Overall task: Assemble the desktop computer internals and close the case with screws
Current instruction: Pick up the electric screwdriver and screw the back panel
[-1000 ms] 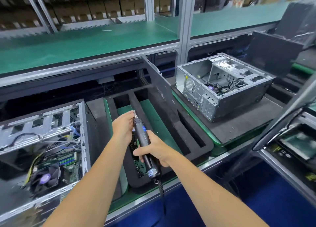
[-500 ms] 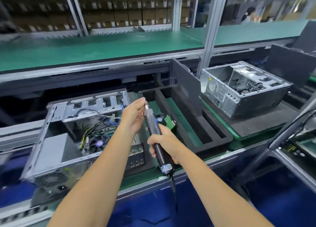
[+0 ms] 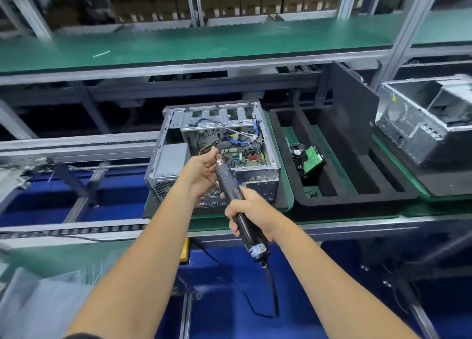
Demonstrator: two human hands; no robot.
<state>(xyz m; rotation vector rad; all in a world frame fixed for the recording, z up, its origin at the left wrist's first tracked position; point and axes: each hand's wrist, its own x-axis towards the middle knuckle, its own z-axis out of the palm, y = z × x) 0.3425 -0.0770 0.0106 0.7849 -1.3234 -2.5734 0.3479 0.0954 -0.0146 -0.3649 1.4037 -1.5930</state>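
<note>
Right now the right hand [image 3: 251, 214], low in the middle of the frame, has its fingers wrapped round the black barrel of an electric screwdriver [image 3: 236, 203], which slants up and to the left with its cable [image 3: 270, 290] trailing down toward the bottom of the frame. The left hand [image 3: 201, 171] sits just above and to the left of it, fingertips drawn together at the tool's metal tip — pinching the bit or something tiny at it; which of the two is too small to tell.

Behind both hands, at the centre of the frame, stands the open computer case [image 3: 217, 157] on a green-edged pallet [image 3: 287, 185]. Its top side is off, so the inside shows: a green motherboard [image 3: 242, 157], loose yellow, blue and white wires [image 3: 229, 139], and a grey power supply box [image 3: 171, 157] in the left part. The screwdriver tip is in front of the case's opening, not visibly touching it.

To the right of centre lies a black foam tray [image 3: 357, 185] with long slots; a green circuit board part [image 3: 310, 159] rests in its left slot, and a few small dark screws [image 3: 311, 193] lie near that slot's lower end. A dark side panel [image 3: 353, 113] stands on edge along the tray's far side. At the right edge a second open case [image 3: 421, 124] sits — blurred. A green shelf [image 3: 204, 42] spans the upper frame.
</note>
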